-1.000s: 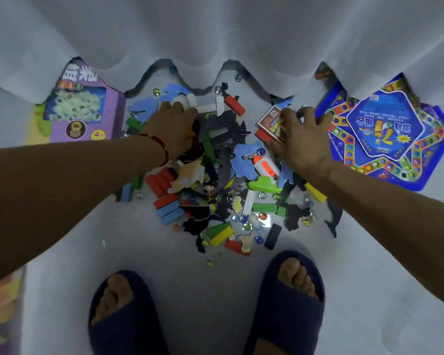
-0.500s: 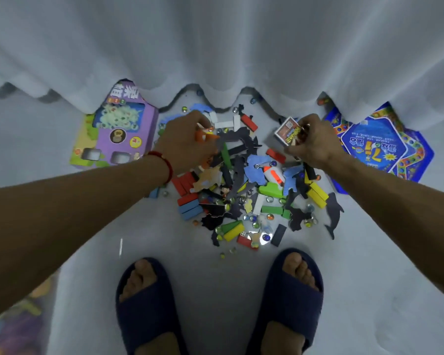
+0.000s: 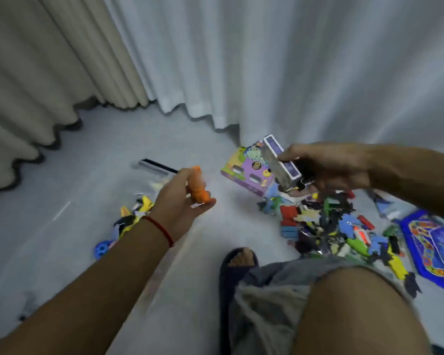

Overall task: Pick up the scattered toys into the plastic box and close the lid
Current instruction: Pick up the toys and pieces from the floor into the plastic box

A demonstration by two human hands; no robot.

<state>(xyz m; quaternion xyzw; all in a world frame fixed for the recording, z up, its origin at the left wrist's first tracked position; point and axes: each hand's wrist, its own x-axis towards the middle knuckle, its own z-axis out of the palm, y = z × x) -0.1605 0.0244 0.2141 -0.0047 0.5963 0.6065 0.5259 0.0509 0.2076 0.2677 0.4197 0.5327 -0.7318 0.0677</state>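
Left hand (image 3: 182,201), raised above the floor, fingers curled round an orange toy (image 3: 197,186). Right hand (image 3: 326,168), also raised, grips a small card box (image 3: 280,162) with dark pieces beneath it. Under the right hand: purple game box (image 3: 246,172), then the heap of scattered toys (image 3: 344,226) on the grey floor (image 3: 87,190). Clear plastic box (image 3: 149,183) lies beyond the left hand, blurred. Blue game board (image 3: 431,242) far right.

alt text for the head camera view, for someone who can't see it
Left hand holds an orange toy and right hand a small card box above a pale floor; a toy pile lies right.
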